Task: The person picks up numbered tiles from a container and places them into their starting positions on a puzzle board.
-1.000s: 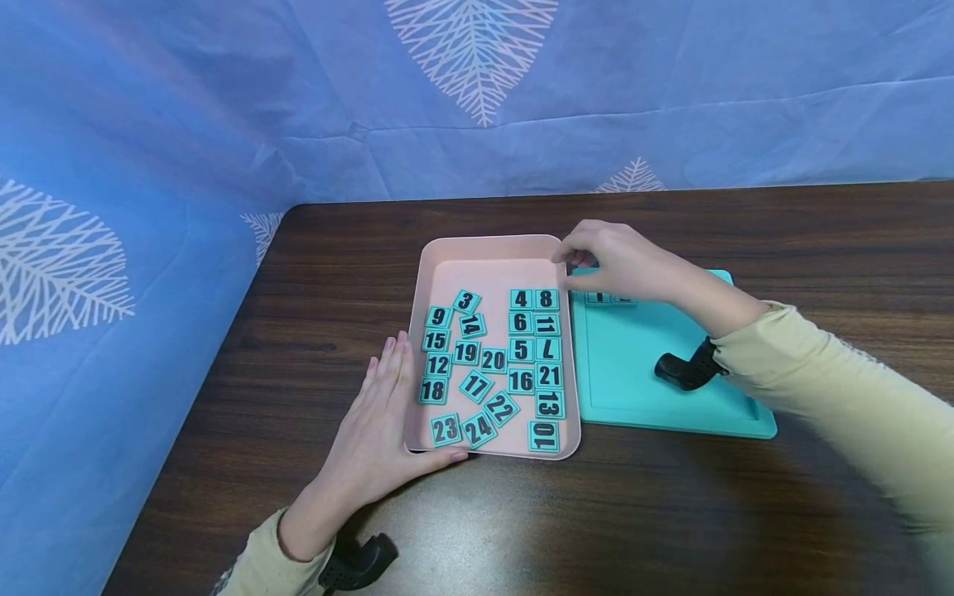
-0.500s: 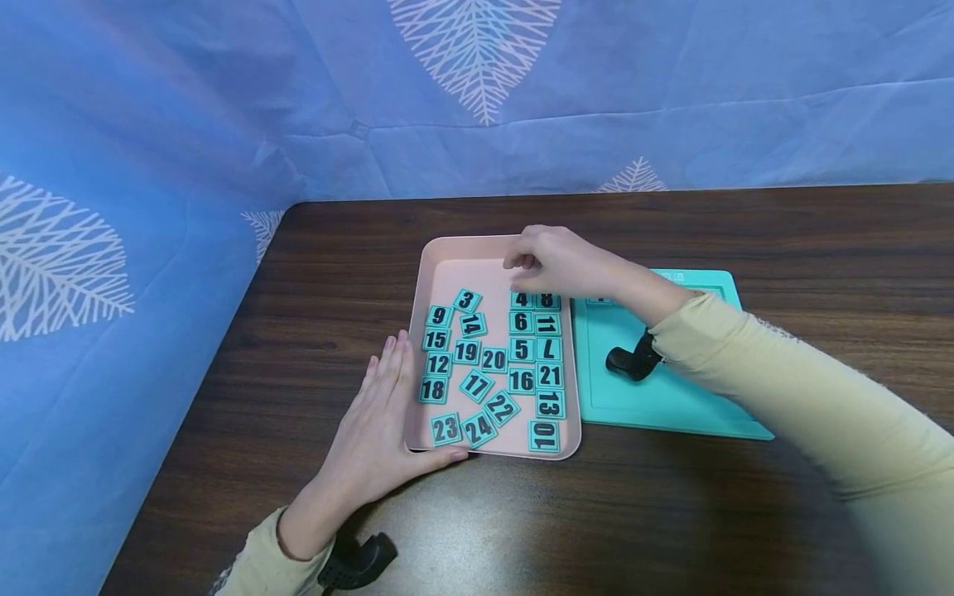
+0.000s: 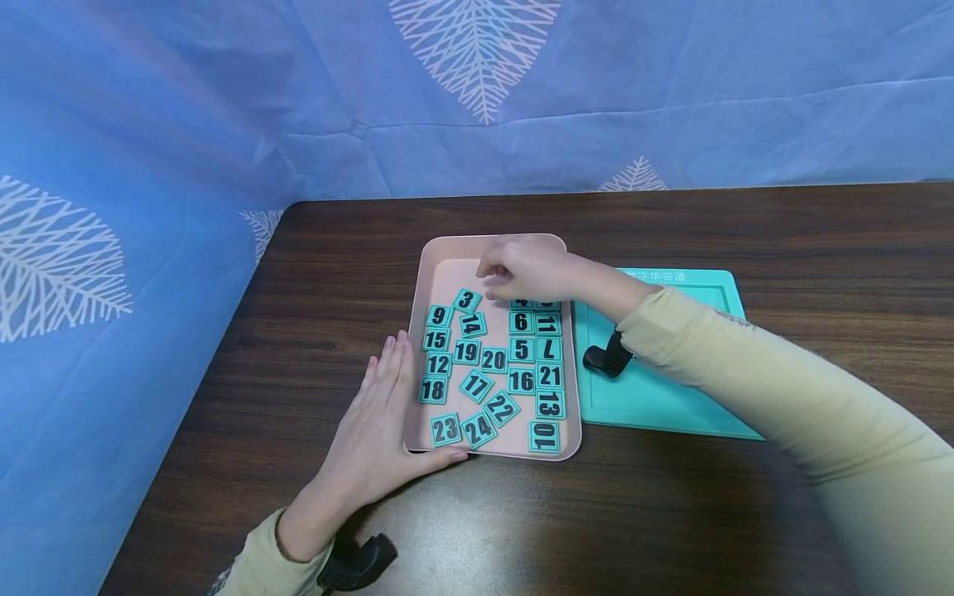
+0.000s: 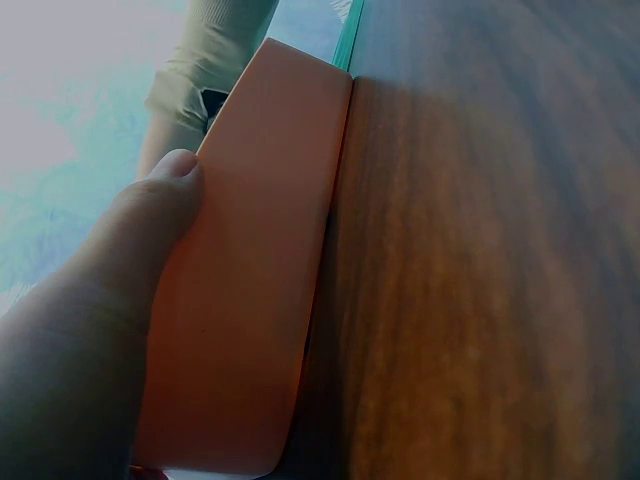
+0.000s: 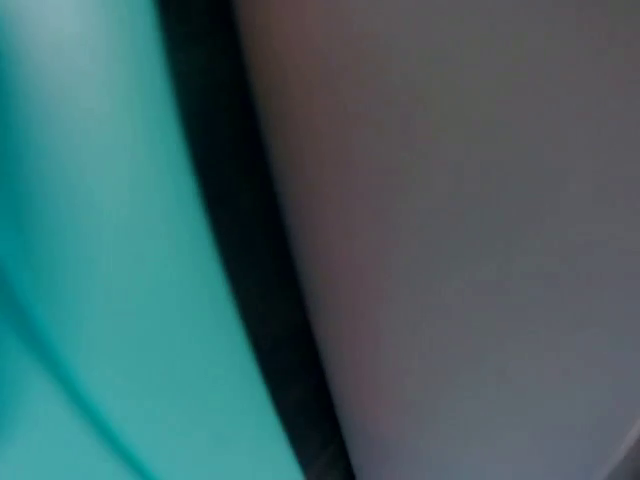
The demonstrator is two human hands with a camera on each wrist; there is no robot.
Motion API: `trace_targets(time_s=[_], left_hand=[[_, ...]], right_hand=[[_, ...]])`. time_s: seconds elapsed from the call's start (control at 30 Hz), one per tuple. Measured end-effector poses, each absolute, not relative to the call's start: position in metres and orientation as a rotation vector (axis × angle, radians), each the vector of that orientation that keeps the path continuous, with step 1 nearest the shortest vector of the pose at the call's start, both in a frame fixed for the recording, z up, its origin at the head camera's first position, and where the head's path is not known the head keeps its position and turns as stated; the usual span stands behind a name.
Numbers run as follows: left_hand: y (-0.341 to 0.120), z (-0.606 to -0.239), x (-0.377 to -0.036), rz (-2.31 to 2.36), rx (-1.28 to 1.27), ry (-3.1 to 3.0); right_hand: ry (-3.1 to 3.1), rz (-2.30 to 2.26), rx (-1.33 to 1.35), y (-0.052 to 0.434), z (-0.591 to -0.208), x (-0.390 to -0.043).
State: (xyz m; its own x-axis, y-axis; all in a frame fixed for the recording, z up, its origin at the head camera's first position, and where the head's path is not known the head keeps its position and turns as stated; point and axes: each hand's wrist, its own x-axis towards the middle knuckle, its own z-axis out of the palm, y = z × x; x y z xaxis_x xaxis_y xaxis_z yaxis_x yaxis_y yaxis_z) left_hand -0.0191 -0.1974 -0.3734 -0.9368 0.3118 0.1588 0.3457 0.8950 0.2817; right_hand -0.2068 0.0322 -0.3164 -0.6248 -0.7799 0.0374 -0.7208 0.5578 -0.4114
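Observation:
A pink tray [image 3: 462,265] holds several turquoise number tiles, among them the 3 tile [image 3: 467,300] and the 14 tile [image 3: 473,324]. My left hand [image 3: 380,422] lies along the tray's near left corner, fingers straight on the left side and thumb along the near edge. In the left wrist view the thumb [image 4: 150,215] touches the tray wall [image 4: 255,230]. Over the tray's upper part is my right hand [image 3: 529,269], its fingers bent, thumb and forefinger apart close to the 3 tile, nothing visible between them. It partly covers the 4 and 8 tiles.
To the tray's right lies a turquoise board [image 3: 671,397] with a raised rim, partly hidden under the right forearm. Both sit on a dark wooden table [image 3: 343,265]. A blue leaf-patterned cloth [image 3: 335,99] hangs behind and at the left.
My right hand has moved left from the gap between the board and the tray to above the tray, near the 3 tile. The left hand has stayed still.

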Motion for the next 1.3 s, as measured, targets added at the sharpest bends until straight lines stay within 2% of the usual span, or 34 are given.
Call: trace_targets(time_s=[0.7,1.3], left_hand=[[-0.198,-0.375,-0.019,-0.467,-0.534,-2.934],[-0.198,-0.373,-0.019,-0.476,-0.533,-2.941]], right_hand=[[2.413,-0.693,-1.456,0.017,-0.331,-0.21],[2.433,-0.639,-1.311,0.014,-0.332,-0.208]])
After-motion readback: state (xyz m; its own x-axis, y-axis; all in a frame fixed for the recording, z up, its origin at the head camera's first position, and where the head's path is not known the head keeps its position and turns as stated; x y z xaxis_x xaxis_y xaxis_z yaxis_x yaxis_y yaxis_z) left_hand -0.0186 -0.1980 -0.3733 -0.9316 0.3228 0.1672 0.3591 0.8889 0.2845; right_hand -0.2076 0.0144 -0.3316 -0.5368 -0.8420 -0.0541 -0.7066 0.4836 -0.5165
